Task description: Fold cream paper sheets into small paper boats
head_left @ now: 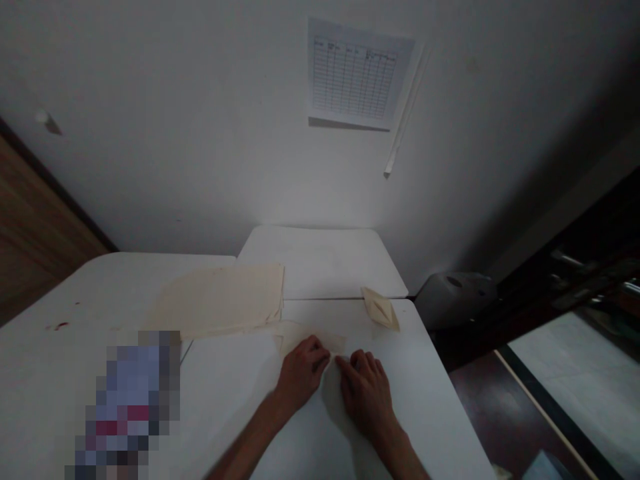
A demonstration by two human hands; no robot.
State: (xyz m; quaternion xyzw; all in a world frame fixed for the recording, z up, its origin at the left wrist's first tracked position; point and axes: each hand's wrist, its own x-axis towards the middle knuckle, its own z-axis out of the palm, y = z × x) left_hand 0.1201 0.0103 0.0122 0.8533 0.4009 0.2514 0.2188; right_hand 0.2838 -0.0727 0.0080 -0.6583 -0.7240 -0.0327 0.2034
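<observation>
A cream sheet of paper, partly folded, lies on the white table right in front of me. My left hand rests on its near edge with fingers curled and pressed down on it. My right hand sits beside it, fingertips bent and pressing the same paper. The two hands almost touch at the fingertips. Much of the sheet is hidden under them.
A stack of cream paper sheets lies to the left. A finished folded paper piece sits at the right, near the table's edge. A second white table adjoins behind. A grid chart hangs on the wall. A grey object stands right.
</observation>
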